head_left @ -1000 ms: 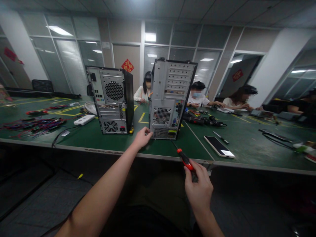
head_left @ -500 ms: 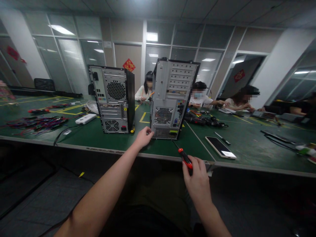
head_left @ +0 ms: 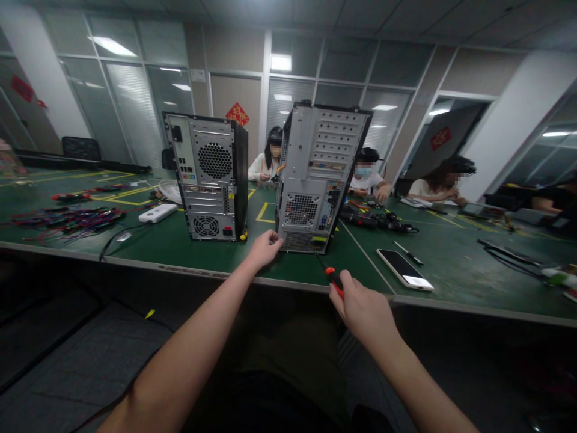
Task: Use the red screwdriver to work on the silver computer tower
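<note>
A grey computer case stands upright on the green table with its back panel towards me. At its lower left corner is my left hand, the thumb and curled fingers closed against the edge. My right hand wraps round the handle of a red and black screwdriver. The screwdriver's shaft points up and left to the bottom edge of the case, near a lower screw; I cannot tell whether the tip sits in it. Most of the handle is hidden by my fingers.
Left of it stands a second computer case. A white power strip and a heap of thin wires lie further left. On the right are a phone, a pen and black cables. Several people sit across the table.
My right hand has turned over the screwdriver handle, its wrist and forearm swinging out to the right. The shaft still points at the case's bottom edge. My left hand keeps its place at the corner.
</note>
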Tool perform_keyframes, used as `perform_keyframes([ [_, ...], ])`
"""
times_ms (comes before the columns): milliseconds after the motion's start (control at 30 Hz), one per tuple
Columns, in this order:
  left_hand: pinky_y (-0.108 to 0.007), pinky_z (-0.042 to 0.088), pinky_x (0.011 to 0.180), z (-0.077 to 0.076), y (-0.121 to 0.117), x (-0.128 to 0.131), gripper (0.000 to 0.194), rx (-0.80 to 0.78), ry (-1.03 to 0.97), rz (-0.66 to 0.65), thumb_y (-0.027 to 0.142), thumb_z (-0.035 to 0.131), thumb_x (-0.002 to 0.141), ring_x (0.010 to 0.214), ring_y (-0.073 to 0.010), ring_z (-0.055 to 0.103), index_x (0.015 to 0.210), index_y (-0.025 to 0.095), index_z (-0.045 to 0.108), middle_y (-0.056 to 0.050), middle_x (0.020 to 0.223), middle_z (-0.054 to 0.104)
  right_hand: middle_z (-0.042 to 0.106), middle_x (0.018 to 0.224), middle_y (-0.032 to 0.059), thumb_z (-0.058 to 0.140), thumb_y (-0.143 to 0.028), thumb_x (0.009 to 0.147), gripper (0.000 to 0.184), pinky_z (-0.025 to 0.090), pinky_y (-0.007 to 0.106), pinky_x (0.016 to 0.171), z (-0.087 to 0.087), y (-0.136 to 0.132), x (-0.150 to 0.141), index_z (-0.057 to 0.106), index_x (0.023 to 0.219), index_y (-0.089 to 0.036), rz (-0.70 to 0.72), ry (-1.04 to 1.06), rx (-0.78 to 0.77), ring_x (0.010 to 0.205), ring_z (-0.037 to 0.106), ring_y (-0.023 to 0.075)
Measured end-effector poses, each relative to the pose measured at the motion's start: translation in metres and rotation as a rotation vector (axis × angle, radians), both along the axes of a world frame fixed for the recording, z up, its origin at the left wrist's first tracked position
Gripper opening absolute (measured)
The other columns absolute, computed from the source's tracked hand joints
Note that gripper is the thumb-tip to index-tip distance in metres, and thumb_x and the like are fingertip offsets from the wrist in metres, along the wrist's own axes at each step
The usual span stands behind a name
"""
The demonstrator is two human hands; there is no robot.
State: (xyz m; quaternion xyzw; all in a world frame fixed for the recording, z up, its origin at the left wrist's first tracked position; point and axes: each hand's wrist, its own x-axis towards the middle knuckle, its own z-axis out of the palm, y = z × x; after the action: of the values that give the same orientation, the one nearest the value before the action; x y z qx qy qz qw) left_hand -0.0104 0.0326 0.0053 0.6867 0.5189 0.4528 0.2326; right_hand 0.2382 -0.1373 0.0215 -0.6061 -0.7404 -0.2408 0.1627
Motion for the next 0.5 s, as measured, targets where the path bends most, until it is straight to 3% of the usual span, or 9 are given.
perform_keyframes([
  [133,-0.029,0.050,0.076,0.000,0.000,0.000,0.013,0.005,0.008,-0.002,0.034,0.063,0.093,0.079,-0.0177,0.066,0.090,0.021,0.063,-0.002,0.086,0.071,0.056,0.057,-0.0016,0.046,-0.049,0.104,0.029,0.026,0.027,0.051,-0.012,0.002,0.002,0.053,0.094,-0.023,-0.075,0.426,-0.032,0.048,0.056,0.0189],
  [233,-0.029,0.050,0.075,0.000,-0.001,0.000,0.013,0.008,0.008,0.002,0.034,0.063,0.092,0.078,-0.0176,0.065,0.089,0.021,0.062,-0.002,0.085,0.070,0.057,0.056,-0.0001,0.040,-0.072,0.099,0.050,0.037,0.029,0.053,-0.021,0.006,0.004,0.051,0.084,-0.026,-0.076,0.849,-0.019,0.053,0.058,0.0216],
  [333,-0.029,0.049,0.074,0.001,-0.002,0.001,0.013,0.001,0.007,0.011,0.034,0.063,0.092,0.076,-0.0176,0.064,0.087,0.021,0.061,-0.002,0.082,0.069,0.053,0.051,-0.0033,0.037,-0.088,0.090,0.063,0.038,0.030,0.048,-0.030,0.009,0.004,0.050,0.085,-0.027,-0.070,1.198,-0.078,0.046,0.052,0.0200],
  [400,-0.029,0.049,0.074,0.002,-0.003,0.000,0.014,-0.006,0.010,0.008,0.034,0.063,0.092,0.076,-0.0175,0.064,0.087,0.021,0.061,-0.002,0.081,0.069,0.053,0.051,-0.0054,0.043,-0.086,0.089,0.061,0.037,0.029,0.047,-0.034,0.009,0.004,0.051,0.090,-0.026,-0.061,1.256,-0.085,0.045,0.051,0.0189],
  [500,-0.029,0.049,0.074,0.003,-0.003,0.000,0.014,-0.012,0.012,-0.003,0.034,0.063,0.093,0.077,-0.0173,0.065,0.088,0.021,0.060,-0.002,0.085,0.070,0.053,0.055,-0.0074,0.060,-0.075,0.086,0.051,0.038,0.028,0.049,-0.037,0.004,0.001,0.051,0.099,-0.025,-0.028,1.170,-0.075,0.048,0.053,0.0187],
])
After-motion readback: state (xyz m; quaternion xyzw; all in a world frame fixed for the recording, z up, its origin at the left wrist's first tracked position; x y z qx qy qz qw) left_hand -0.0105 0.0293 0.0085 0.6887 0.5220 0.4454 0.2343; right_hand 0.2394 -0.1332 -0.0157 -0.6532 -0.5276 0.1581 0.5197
